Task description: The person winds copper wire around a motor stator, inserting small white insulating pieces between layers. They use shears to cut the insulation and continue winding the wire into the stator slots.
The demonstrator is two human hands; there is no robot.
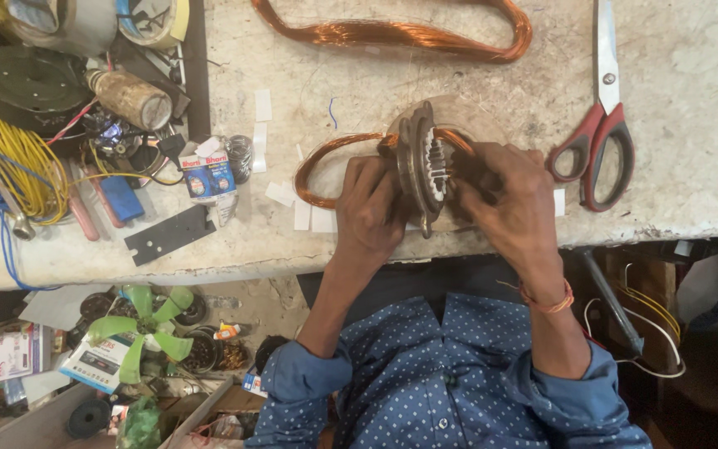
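Observation:
A round metal motor stator (422, 164) with slotted teeth stands on edge on the worn stone bench (475, 75). My left hand (369, 208) grips its left face. My right hand (508, 195) holds its right side, fingers curled in at the slots. A loop of copper winding wire (319, 166) runs from the stator out to the left, past my left hand. Small white paper strips (302, 214) lie under and beside my left hand.
A larger copper wire coil (400, 35) lies at the bench's far edge. Red-handled scissors (598, 125) sit to the right. At left are tape rolls, yellow and blue wires, a black plate (168, 236) and a small packet (208, 176). A green fan blade (149, 328) lies on the floor.

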